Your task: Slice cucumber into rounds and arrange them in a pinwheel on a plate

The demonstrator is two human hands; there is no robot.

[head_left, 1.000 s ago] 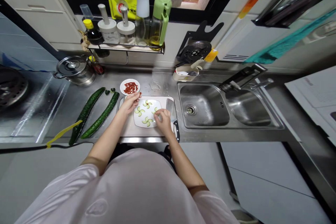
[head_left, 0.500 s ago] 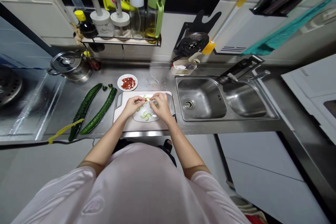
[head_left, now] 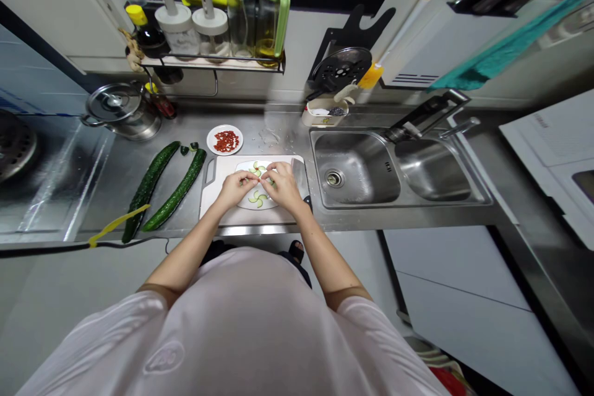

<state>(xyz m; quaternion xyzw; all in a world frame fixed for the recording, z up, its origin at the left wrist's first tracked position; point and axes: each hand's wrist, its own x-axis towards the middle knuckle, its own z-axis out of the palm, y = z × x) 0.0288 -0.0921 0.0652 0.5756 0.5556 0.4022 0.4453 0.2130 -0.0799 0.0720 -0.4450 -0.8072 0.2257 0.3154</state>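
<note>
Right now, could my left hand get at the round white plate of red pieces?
Probably yes: the round white plate sits just beyond your left hand, with nothing visible blocking the way.

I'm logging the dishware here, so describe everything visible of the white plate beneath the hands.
The white plate lies flat on the cutting board, smooth, ceramic-looking, with a rounded outline. Green-edged pale slices form two visible pinwheels on it, one toward the far edge, one toward the near edge. The left hand and right hand are over its middle, hiding much of it; whether they touch it is unclear.
</note>
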